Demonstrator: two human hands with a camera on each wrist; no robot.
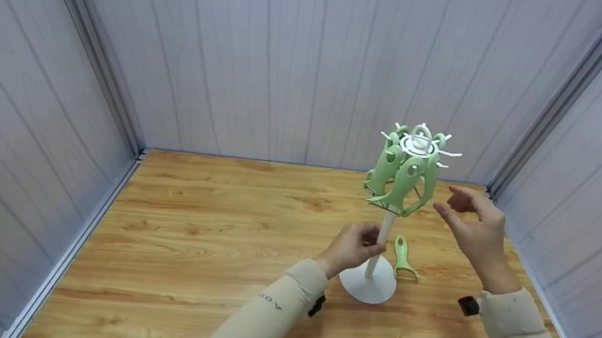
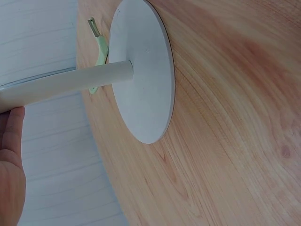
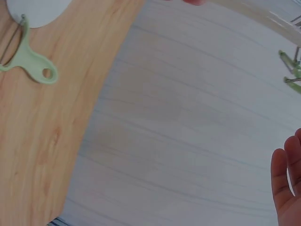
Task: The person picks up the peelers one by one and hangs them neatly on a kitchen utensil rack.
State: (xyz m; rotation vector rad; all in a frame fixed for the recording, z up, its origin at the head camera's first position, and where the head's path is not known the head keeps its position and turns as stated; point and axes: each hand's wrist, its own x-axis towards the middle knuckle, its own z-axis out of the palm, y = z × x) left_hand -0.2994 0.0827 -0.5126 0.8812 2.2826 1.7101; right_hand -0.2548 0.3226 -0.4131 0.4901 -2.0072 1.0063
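Observation:
A white rack with a round base (image 1: 358, 285), an upright pole (image 1: 387, 225) and a ring of hooks (image 1: 420, 143) stands on the table. Several light green vegetable peelers (image 1: 406, 179) hang from its hooks. My left hand (image 1: 351, 247) grips the pole below them, thumb in front. To the right of the peelers, my right hand (image 1: 477, 228) is raised with nothing in it, thumb and fingers apart and loosely bent. One more green peeler (image 1: 401, 256) lies on the table beside the base; the right wrist view shows this peeler (image 3: 33, 61) with its handle hole.
The wooden table (image 1: 212, 238) carries the rack on its right half. Pale panelled walls (image 1: 291, 64) close off the back and both sides, with metal corner posts (image 1: 91, 51). The right wall stands close to my right forearm.

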